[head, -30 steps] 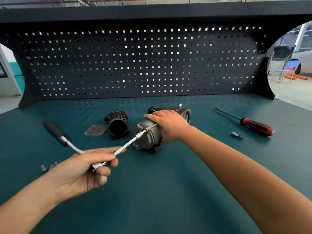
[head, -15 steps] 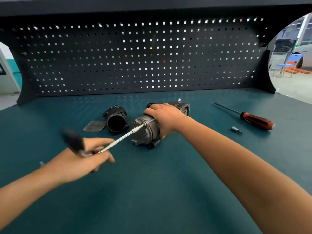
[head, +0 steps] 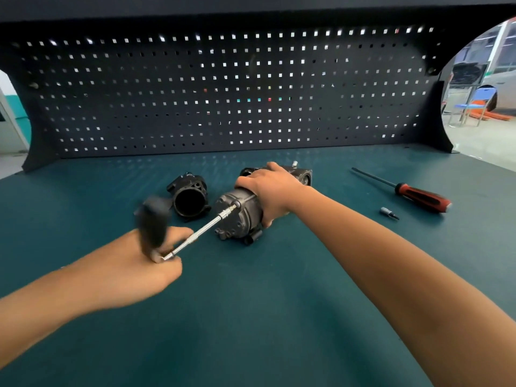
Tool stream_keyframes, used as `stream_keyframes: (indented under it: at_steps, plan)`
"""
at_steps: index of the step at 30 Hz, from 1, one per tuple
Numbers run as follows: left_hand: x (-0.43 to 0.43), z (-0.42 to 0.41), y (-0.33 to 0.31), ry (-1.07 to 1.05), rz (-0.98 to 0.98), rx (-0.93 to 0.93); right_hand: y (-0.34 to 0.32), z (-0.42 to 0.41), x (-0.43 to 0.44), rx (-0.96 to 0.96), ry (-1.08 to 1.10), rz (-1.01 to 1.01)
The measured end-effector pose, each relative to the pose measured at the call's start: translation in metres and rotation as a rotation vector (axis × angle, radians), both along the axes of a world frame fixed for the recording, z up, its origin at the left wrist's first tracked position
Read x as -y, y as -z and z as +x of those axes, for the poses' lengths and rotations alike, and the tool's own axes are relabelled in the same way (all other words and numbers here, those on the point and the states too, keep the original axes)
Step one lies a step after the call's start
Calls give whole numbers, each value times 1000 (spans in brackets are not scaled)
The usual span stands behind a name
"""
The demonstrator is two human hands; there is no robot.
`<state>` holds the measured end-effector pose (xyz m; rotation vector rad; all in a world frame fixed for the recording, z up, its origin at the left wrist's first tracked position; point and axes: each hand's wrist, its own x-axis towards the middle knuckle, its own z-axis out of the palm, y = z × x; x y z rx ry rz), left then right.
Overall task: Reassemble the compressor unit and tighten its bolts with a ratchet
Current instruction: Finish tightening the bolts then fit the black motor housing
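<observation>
The ratchet (head: 152, 222) handle has swung from the table's (head: 279, 331) left edge to upright, which I judge a tightening stroke. The left hand (head: 131, 272) curls round its head end; the right hand (head: 272, 191) grips the compressor (head: 237, 219).

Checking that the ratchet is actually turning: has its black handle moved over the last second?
Yes. The ratchet handle has swung right, toward the black housing, while its socket end stays on the compressor.
</observation>
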<state>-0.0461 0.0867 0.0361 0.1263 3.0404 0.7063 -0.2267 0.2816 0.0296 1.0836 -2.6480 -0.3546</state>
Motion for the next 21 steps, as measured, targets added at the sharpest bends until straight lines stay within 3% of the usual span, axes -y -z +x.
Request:
stream_keyframes:
  at_steps: [2, 4, 5, 6, 9, 10, 12, 14, 18, 21]
  plan:
    - [-6, 0, -1, 82, -487, -140, -1, 1, 0, 27, 12, -2]
    - [-4, 0, 0, 99, -596, -236, -1, 3, -1, 38, 21, -11]
    - [0, -2, 2, 80, -460, -211, -1, 3, 0, 41, 21, -15]
    - [4, -4, 3, 45, -204, -142, -1, 3, 0, 47, 22, -17]
    - [8, -9, 20, -218, 882, 223, -1, 4, 3, 54, 25, -9]
    - [6, -11, 26, -280, 1143, 329, -1, 4, 3, 53, 24, -14]
    - [2, -9, 30, -286, 1377, 444, 0, 3, 2, 46, 20, -22]
    - [3, -8, 26, -209, 1283, 405, 0, 3, 0, 39, 15, -26]
    - [2, -4, 13, -178, 866, 240, -3, 3, 3, -3, 14, 39]
    - [-3, 0, 5, -145, 340, 58, -6, 1, 5, -10, 8, 66]
